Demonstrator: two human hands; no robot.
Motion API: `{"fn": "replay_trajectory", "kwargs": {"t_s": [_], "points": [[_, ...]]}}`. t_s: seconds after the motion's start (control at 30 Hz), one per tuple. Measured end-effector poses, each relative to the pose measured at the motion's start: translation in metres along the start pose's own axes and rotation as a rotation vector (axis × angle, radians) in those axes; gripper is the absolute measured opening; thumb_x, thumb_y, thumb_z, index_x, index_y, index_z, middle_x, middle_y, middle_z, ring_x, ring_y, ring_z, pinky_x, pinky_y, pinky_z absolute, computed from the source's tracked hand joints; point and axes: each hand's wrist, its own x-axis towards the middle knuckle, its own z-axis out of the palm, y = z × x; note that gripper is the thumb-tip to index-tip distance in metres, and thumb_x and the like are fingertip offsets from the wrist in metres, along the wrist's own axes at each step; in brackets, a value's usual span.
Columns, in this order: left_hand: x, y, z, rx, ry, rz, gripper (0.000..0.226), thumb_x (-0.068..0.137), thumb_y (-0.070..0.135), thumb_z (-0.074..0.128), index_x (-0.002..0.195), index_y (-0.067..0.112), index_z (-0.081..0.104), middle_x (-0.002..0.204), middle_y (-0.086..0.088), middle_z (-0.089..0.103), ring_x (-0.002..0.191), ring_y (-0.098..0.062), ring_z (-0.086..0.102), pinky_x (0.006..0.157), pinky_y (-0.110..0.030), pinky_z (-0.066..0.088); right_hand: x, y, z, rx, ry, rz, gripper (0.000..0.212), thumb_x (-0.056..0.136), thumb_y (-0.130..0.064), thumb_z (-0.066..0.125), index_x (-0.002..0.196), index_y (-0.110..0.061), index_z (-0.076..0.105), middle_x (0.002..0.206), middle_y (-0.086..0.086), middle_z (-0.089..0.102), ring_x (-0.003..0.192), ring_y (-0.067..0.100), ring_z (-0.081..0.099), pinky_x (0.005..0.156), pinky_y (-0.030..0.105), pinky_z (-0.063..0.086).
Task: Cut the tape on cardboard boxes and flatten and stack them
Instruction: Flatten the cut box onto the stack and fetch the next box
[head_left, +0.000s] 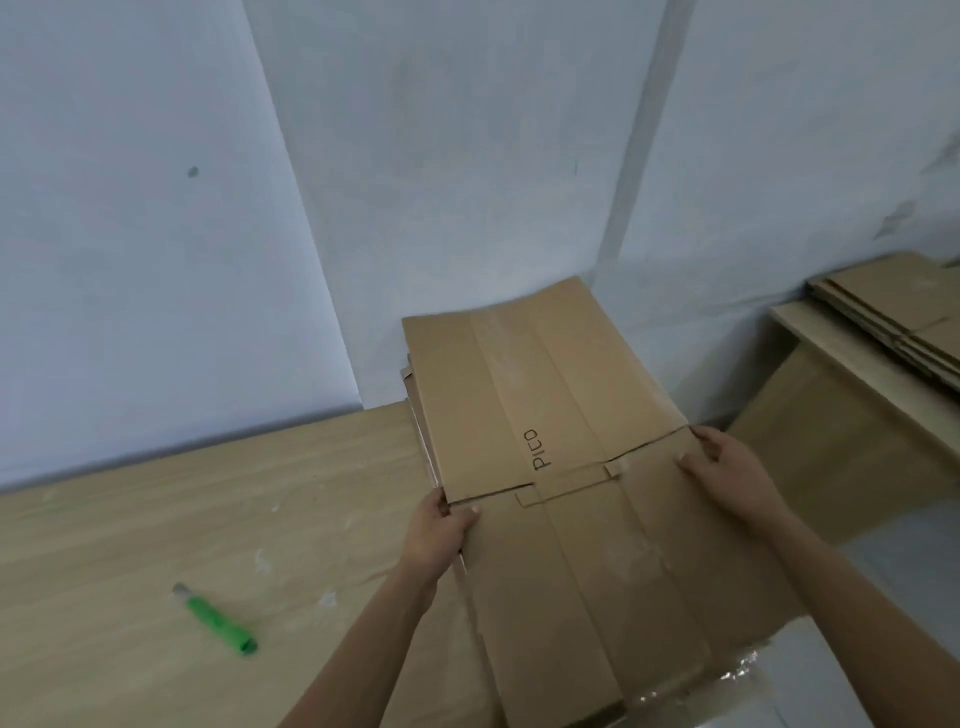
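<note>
- Grip: my feed shows the left hand (439, 525) clamping the left edge of the flattened box (545, 415), thumb on the upper face and fingers tucked out of sight under the edge. The right hand (727, 467) holds the opposite edge, thumb laid on top and fingers bent over the rim. Both hands hold only this box.
- Task item: the flattened box lies face-up over the right end of the table (156, 519). Its far flaps rise a little off the table top, toward the wall (467, 156) behind the table. Its near part hangs past the table's near right corner. The word "PICO" is printed along a central crease, and a slot-shaped cut lies between the two hands.
- Tape: shreds of clear tape (727, 675) cling to the box's near edge, off the table's right corner.
- Underlayer: edges of more cardboard (410, 379) show beneath the box's far left corner, at the back of the table's right end. I cannot tell how many sheets there are.
- Tool: a green cutter (215, 618) lies on the table's near left area, well apart from the box and from both hands. I cannot tell whether its blade is out.
- Surface: pale smears mark the table top between the cutter and the box.
- Surroundings: to the right of the table stands a second wooden desk (831, 426), with a stack of flat cardboard (893, 317) on it.
</note>
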Motion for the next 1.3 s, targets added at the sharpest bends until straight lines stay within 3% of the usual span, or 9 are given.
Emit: {"fn": "replay_trajectory", "kwargs": {"t_s": [0.13, 0.27, 0.37, 0.47, 0.57, 0.7, 0.97, 1.1, 1.3], "points": [[0.015, -0.018, 0.021, 0.206, 0.325, -0.077, 0.07, 0.083, 0.026, 0.08, 0.144, 0.018, 0.046, 0.139, -0.01, 0.051, 0.125, -0.029, 0.053, 0.107, -0.046, 0.045, 0.052, 0.034, 0.009, -0.222, -0.259, 0.047, 0.077, 0.092, -0.061, 0.055, 0.15, -0.013, 0.04, 0.147, 0.015, 0.048, 0.131, 0.031, 0.05, 0.106, 0.041, 0.043], [0.018, -0.028, 0.032, 0.012, 0.292, -0.269, 0.119, 0.067, 0.064, 0.082, 0.158, 0.015, 0.023, 0.156, -0.012, 0.037, 0.139, -0.03, 0.043, 0.115, -0.045, 0.037, 0.084, 0.051, 0.016, 0.058, -0.354, 0.188, 0.077, 0.094, -0.068, 0.041, 0.15, -0.014, 0.041, 0.149, 0.007, 0.046, 0.135, 0.031, 0.045, 0.105, 0.043, 0.041], [0.019, -0.039, 0.036, -0.149, 0.224, -0.413, 0.116, 0.07, 0.073, 0.077, 0.159, 0.019, 0.025, 0.152, -0.006, 0.046, 0.135, -0.026, 0.048, 0.112, -0.045, 0.038, 0.091, 0.063, 0.025, 0.339, -0.456, 0.351, 0.078, 0.088, -0.078, 0.041, 0.142, -0.022, 0.05, 0.137, 0.003, 0.057, 0.123, 0.027, 0.055, 0.102, 0.046, 0.046], [0.019, -0.054, 0.035, -0.207, 0.082, -0.453, 0.112, 0.049, 0.093, 0.07, 0.142, 0.032, 0.055, 0.13, 0.006, 0.068, 0.122, -0.018, 0.062, 0.113, -0.048, 0.041, 0.086, 0.072, 0.034, 0.466, -0.531, 0.345, 0.073, 0.092, -0.077, 0.036, 0.133, -0.023, 0.061, 0.121, 0.005, 0.07, 0.112, 0.024, 0.066, 0.099, 0.045, 0.051], [0.018, -0.062, 0.037, -0.22, 0.068, -0.45, 0.1, 0.053, 0.095, 0.066, 0.133, 0.035, 0.063, 0.122, 0.006, 0.073, 0.118, -0.019, 0.066, 0.112, -0.048, 0.043, 0.074, 0.072, 0.041, 0.546, -0.552, 0.338, 0.061, 0.105, -0.056, 0.025, 0.115, -0.015, 0.07, 0.095, 0.008, 0.077, 0.086, 0.018, 0.074, 0.073, 0.032, 0.056], [0.022, -0.06, 0.035, -0.255, 0.147, -0.46, 0.09, 0.055, 0.087, 0.075, 0.125, 0.032, 0.069, 0.119, 0.005, 0.074, 0.116, -0.02, 0.066, 0.11, -0.05, 0.044, 0.073, 0.078, 0.051, 0.645, -0.559, 0.391, 0.061, 0.106, -0.052, 0.026, 0.106, -0.01, 0.069, 0.081, 0.008, 0.077, 0.069, 0.016, 0.074, 0.055, 0.026, 0.056], [0.025, -0.049, 0.038, -0.385, 0.094, -0.467, 0.063, 0.083, 0.07, 0.062, 0.121, 0.02, 0.071, 0.109, -0.014, 0.076, 0.099, -0.029, 0.074, 0.09, -0.045, 0.057, 0.062, 0.082, 0.062, 0.758, -0.526, 0.43, 0.075, 0.099, -0.067, 0.025, 0.113, -0.009, 0.071, 0.094, 0.013, 0.077, 0.078, 0.022, 0.075, 0.065, 0.031, 0.056], [0.022, -0.048, 0.041, -0.415, 0.085, -0.453, 0.061, 0.087, 0.067, 0.061, 0.123, 0.019, 0.07, 0.11, -0.014, 0.076, 0.1, -0.029, 0.074, 0.089, -0.045, 0.056, 0.06, 0.074, 0.053, 0.747, -0.564, 0.377, 0.061, 0.099, -0.063, 0.033, 0.116, -0.017, 0.068, 0.099, 0.009, 0.077, 0.089, 0.021, 0.075, 0.064, 0.029, 0.059], [0.018, -0.05, 0.046, -0.443, 0.066, -0.465, 0.057, 0.089, 0.066, 0.058, 0.116, 0.017, 0.074, 0.107, -0.014, 0.076, 0.087, -0.026, 0.076, 0.083, -0.042, 0.056, 0.07, 0.063, 0.037, 0.648, -0.688, 0.353, 0.055, 0.095, -0.065, 0.044, 0.123, -0.021, 0.064, 0.107, 0.005, 0.077, 0.1, 0.02, 0.073, 0.085, 0.037, 0.056]]}}
